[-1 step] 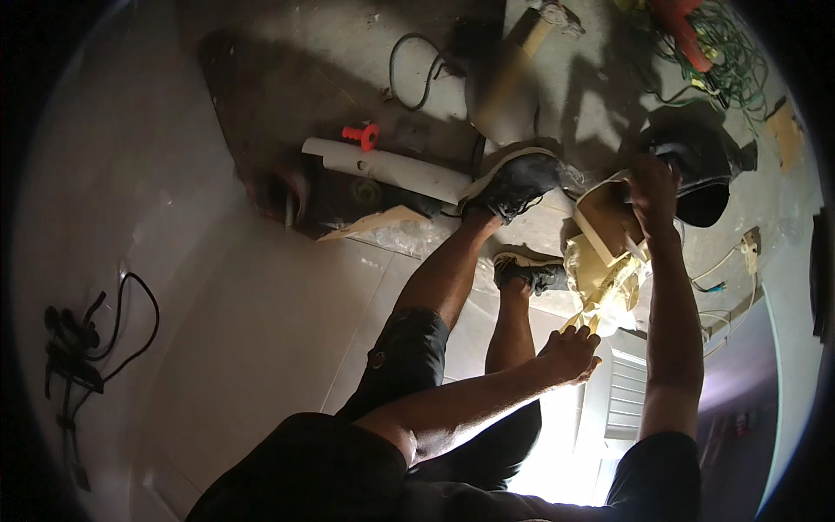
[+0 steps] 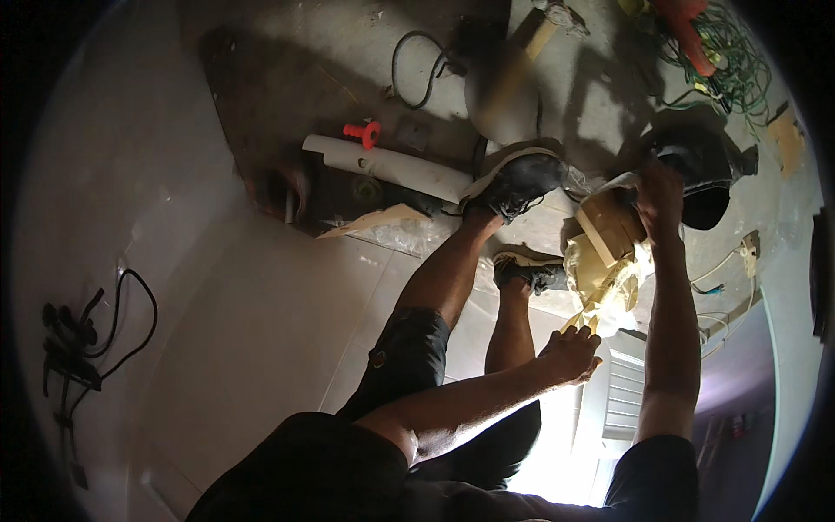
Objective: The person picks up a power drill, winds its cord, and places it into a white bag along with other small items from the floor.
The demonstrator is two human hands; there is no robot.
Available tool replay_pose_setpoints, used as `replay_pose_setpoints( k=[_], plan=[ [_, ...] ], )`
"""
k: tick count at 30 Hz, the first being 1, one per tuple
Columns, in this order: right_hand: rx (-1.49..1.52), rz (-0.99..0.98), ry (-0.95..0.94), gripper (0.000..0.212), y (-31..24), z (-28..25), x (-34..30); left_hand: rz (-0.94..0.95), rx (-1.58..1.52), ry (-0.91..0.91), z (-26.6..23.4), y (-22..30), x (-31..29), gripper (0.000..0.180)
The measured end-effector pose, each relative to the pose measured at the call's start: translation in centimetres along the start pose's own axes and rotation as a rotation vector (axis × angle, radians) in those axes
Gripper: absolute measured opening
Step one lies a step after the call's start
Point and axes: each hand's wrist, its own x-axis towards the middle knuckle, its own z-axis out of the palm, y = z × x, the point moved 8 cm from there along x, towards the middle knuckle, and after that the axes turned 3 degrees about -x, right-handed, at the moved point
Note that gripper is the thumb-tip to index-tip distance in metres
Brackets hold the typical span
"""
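Observation:
My left hand (image 2: 571,355) is closed round the gathered lower end of a yellowish plastic bag (image 2: 600,291), which looks brightly lit. A brown cardboard box (image 2: 611,222) sits at the bag's upper end, partly out of it. At the box's far right corner my right hand (image 2: 658,198) has its fingers closed on a pale strip (image 2: 619,183). Whether that strip is the bag's edge or a flap of the box, I cannot tell. Beyond the right hand lies a black bag-like thing (image 2: 704,170), partly hidden by the hand.
My shoes (image 2: 524,183) stand left of the box. Farther left lie a white pipe-like piece (image 2: 400,171), a red plastic part (image 2: 364,133) and a black cable (image 2: 416,74). Green tangled cord (image 2: 735,65) lies at the far right. A wall socket (image 2: 748,252) with loose wires is on the right.
My right hand has shifted slightly to the right, and the pale strip now stretches out to its left. More of the box's top shows. The left hand has not moved.

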Motion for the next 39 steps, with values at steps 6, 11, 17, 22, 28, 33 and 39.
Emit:
replay_pose_setpoints(
  k=[6,11,17,22,28,33,39],
  plan=[
    [0.327,0.073,0.148,0.029,-0.6,-4.3,-4.7,-0.007,-0.02,0.068,-1.0,0.9,0.5,0.04],
    [0.431,0.09,0.316,0.023,-3.1,-6.4,-8.1,0.141,0.083,0.018,3.6,-1.2,1.3,0.041],
    [0.913,0.628,0.309,0.024,1.5,-5.4,-12.1,0.002,-0.001,-0.043,-0.2,0.5,0.7,0.042],
    [1.292,0.606,0.655,0.031,4.5,-6.5,-14.4,-0.069,0.005,-0.081,0.5,-0.9,1.5,0.04],
    [0.622,0.826,0.996,0.035,13.5,-13.6,-24.1,-0.042,0.027,-0.024,0.8,-0.3,1.1,0.041],
    [1.251,1.87,0.769,0.051,13.0,-4.1,-28.7,0.002,0.028,0.039,1.4,-0.4,1.0,0.042],
    [1.01,1.038,0.118,0.072,3.2,0.3,-13.6,-0.039,-0.01,0.047,0.1,-0.6,0.7,0.04]
  ],
)
